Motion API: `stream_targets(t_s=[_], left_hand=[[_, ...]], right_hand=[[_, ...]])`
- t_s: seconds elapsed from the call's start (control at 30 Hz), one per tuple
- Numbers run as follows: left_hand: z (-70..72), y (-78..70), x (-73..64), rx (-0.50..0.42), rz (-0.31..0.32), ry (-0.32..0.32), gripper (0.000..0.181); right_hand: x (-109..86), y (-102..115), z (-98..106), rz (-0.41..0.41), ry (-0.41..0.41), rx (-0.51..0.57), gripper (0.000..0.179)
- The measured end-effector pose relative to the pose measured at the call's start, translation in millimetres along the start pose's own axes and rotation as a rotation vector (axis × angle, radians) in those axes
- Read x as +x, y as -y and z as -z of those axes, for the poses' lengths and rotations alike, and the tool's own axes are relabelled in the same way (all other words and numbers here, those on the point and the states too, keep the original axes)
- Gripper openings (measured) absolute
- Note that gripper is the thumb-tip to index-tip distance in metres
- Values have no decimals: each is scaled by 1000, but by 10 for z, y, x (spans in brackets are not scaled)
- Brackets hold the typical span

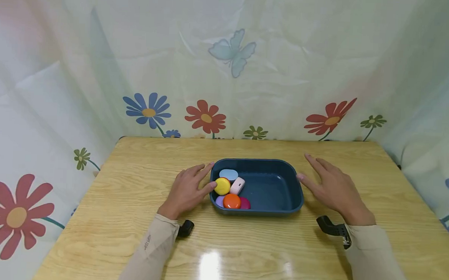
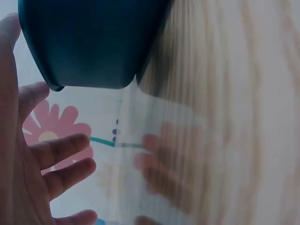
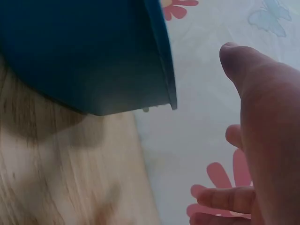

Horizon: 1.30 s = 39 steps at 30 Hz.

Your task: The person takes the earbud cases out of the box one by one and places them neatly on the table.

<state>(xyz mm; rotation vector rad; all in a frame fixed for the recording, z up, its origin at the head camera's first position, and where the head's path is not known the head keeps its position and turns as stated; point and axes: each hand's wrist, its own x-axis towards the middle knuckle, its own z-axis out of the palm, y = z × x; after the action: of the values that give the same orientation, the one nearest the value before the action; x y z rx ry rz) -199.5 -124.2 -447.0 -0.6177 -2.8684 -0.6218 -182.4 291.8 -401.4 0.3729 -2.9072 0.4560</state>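
Observation:
A dark blue rectangular tub [image 1: 267, 192] stands on the table between both hands. Grouped at its left end are a yellow round piece [image 1: 222, 186], a light blue oval piece [image 1: 228, 175], a pale pink piece with a small slot [image 1: 238, 185], an orange round piece [image 1: 232, 201], a magenta piece [image 1: 245, 203] and a lavender piece [image 1: 220, 201]. At the tub's left rim is my left hand [image 1: 187, 190], fingers spread, an index fingertip at the rim and the thumb over it. My right hand [image 1: 337, 188] hovers beside the right end, its thumb apart from the wall in the right wrist view.
The wooden table [image 1: 132, 173] reaches back to a pale curtain [image 1: 288, 67] printed with flowers and a butterfly. Curtain also hangs along both sides. A black wrist mount [image 1: 185, 229] sits at the left cuff, and another black mount [image 1: 331, 227] at the right.

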Motion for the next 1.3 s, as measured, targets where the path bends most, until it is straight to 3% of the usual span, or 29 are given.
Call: stream_targets(t_s=[0.53,1.07,1.3], left_hand=[[-28,-83,32,-167,-22,32,69],[-58,-118,-9,-262,29,108,81],[-95,-121,-13,-311,44,146,91]], right_hand=[[-42,113,-61,-22,32,39,76],[-9,247,-110,1,35,105,72],[32,301,-71,41,11,82,72]])
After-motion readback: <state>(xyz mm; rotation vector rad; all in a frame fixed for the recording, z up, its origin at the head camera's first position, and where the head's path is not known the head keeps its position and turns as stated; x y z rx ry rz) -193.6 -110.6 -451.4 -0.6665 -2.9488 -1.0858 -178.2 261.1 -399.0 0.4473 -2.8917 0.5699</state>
